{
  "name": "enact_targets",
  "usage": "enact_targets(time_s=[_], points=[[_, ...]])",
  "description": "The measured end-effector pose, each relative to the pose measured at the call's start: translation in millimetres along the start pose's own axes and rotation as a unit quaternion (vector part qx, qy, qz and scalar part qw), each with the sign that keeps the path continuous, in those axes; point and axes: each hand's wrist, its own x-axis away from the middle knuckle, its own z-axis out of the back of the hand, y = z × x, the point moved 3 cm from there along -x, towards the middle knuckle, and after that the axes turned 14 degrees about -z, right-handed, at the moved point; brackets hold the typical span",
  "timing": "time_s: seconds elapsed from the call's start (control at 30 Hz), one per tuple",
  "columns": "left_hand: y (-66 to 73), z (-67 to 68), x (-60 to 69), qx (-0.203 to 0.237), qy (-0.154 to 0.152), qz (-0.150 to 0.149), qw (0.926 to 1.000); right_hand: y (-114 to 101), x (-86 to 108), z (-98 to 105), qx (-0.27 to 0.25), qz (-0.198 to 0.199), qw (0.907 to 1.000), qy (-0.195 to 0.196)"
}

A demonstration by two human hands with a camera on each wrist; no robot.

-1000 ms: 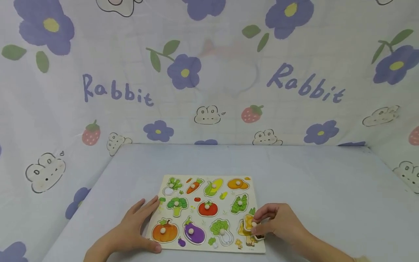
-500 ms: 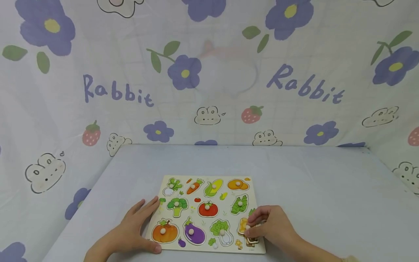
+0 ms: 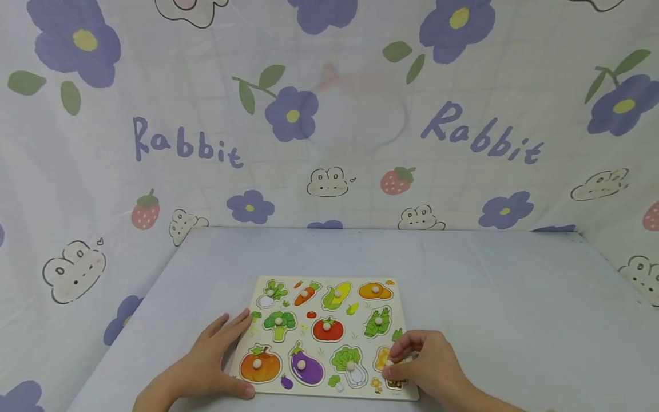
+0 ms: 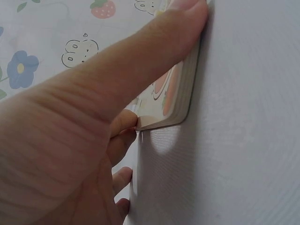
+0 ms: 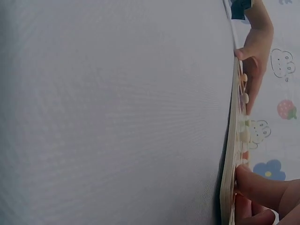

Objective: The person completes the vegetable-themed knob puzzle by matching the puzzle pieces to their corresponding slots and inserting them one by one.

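A wooden knob puzzle board (image 3: pixel 321 349) with vegetable pieces lies flat on the table. My left hand (image 3: pixel 203 360) rests at its left near corner, fingers spread along the left edge and thumb on the near edge. At the right near corner, my right hand (image 3: pixel 432 363) pinches the knob of a mushroom puzzle piece (image 3: pixel 382 357), which sits at its slot and is partly hidden by the fingers. In the left wrist view the thumb (image 4: pixel 154 47) lies across the board's edge. The right wrist view shows the right thumb (image 5: pixel 258 185) low over the board.
Seated in the board are several knobbed pieces, among them a pumpkin (image 3: pixel 259 373), an eggplant (image 3: pixel 309 373), a tomato (image 3: pixel 332 335) and a broccoli (image 3: pixel 280 333). The pale table (image 3: pixel 515 309) meets a patterned cloth (image 3: pixel 360 137) at the back.
My right hand has moved slightly left and down with the mushroom piece, which has gone from tilted above its slot to lying about flat there. My left hand has stayed put.
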Motion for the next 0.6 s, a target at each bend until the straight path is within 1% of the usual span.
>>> enact_targets(time_s=[0.2, 0.47, 0.6], points=[[-3.3, -0.5, -0.6, 0.000, 0.002, -0.003, 1.0000, 1.2, -1.4, -1.8, -0.014, 0.004, 0.9998, -0.011], [-4.4, 0.2, -0.9, 0.001, 0.003, -0.004, 1.0000, 0.3, -3.8, -1.0, -0.011, 0.012, 0.9993, -0.032], [-4.5, 0.0, -0.7, 0.001, 0.002, -0.010, 1.0000, 0.4, -4.5, -0.2, -0.006, 0.012, 0.9991, -0.041]])
